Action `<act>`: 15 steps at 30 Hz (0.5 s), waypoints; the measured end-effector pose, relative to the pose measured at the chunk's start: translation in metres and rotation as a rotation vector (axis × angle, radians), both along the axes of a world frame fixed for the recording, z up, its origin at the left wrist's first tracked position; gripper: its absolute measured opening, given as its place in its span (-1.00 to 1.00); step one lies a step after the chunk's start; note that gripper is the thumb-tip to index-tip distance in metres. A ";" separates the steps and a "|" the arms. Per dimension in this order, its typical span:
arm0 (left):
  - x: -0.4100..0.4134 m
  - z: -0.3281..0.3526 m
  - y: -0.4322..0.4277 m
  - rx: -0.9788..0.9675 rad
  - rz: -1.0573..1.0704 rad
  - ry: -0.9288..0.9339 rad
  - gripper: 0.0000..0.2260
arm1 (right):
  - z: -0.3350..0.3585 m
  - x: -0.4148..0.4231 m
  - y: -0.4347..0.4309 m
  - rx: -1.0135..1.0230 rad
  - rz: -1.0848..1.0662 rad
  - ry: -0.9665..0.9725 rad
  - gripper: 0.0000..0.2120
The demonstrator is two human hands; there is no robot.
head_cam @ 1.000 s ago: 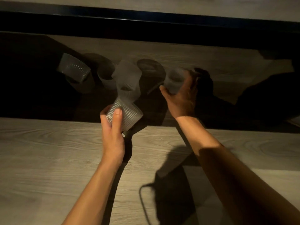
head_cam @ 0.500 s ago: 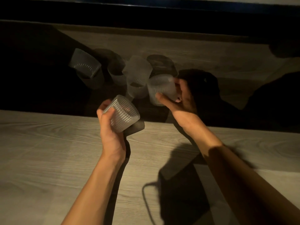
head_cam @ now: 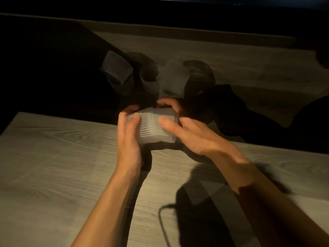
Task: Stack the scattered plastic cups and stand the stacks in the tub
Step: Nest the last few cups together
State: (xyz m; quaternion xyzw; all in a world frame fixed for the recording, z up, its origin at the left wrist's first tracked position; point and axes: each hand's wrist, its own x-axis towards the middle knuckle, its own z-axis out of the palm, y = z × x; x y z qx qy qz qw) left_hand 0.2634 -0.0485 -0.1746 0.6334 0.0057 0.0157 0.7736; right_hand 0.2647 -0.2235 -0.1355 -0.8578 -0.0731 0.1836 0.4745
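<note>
Two translucent ribbed plastic cups [head_cam: 153, 128] are pressed together, one into the other, above the wooden table edge. My left hand [head_cam: 129, 139] grips their left side with thumb and fingers curled round. On the right side my right hand [head_cam: 188, 129] grips them too. Behind them, in shadow, lie more loose cups: a tilted one [head_cam: 115, 67] at the left, one [head_cam: 148, 81] beside it, and a pale one [head_cam: 173, 77] in the middle. The picture is blurred by motion. No tub is in view.
The pale wood table [head_cam: 53, 166] fills the lower half, with a dark shadowed band beyond its lit part. A black cable [head_cam: 162, 227] and dark shadows lie at the lower middle. A dark round shape [head_cam: 199, 72] sits behind the pale cup.
My right hand carried the cup it picked up towards me and brought it to the cup in my left hand. Both hands now hold the joined cups.
</note>
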 end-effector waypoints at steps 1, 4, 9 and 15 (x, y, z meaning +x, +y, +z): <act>-0.001 0.002 0.001 0.019 -0.028 -0.008 -0.89 | 0.002 0.000 0.008 0.010 -0.009 -0.018 -0.58; -0.004 0.003 -0.003 0.008 -0.044 0.005 -0.78 | -0.008 0.001 0.039 0.186 -0.076 -0.057 -0.52; -0.005 -0.003 0.003 -0.105 0.081 0.090 -0.63 | -0.010 0.003 0.073 0.294 -0.153 -0.059 -0.44; 0.010 -0.003 0.015 -0.192 0.184 0.113 -0.84 | 0.002 0.043 0.053 0.011 -0.674 -0.571 -0.55</act>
